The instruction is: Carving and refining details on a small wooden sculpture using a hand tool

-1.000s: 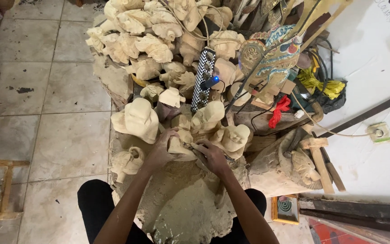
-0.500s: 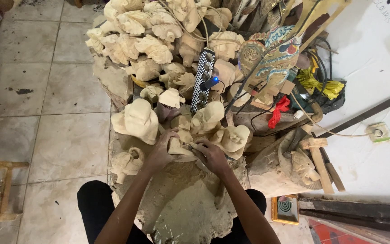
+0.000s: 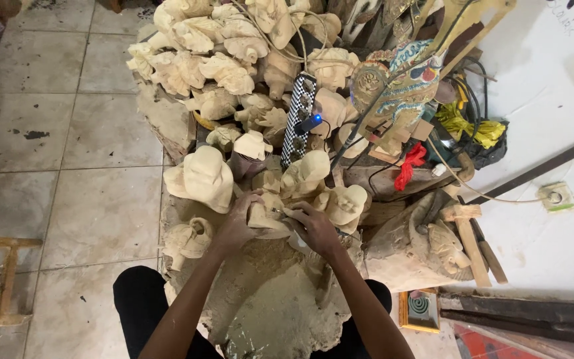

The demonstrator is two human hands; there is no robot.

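Left hand (image 3: 237,223): we see it wrapped around the left end of a small pale wood carving (image 3: 265,218), fingers closed on it.
Right hand (image 3: 313,229): closed over the carving's right end; a thin tool may sit under the fingers, but we cannot make it out.
Carving, place: centre of view, above the lap and a rough wood block (image 3: 267,299).
Long axis: runs roughly 9 to 3 o'clock, a hand at each end; neither is clearly nearer.
Around: bigger carved head (image 3: 202,178) at 10 o'clock of the hands, two more at 1 o'clock (image 3: 313,174); checkered power strip (image 3: 298,116) at 12 o'clock.
Hidden: the carving's face, under both palms; the heap at 12 o'clock is cut off at the frame top.
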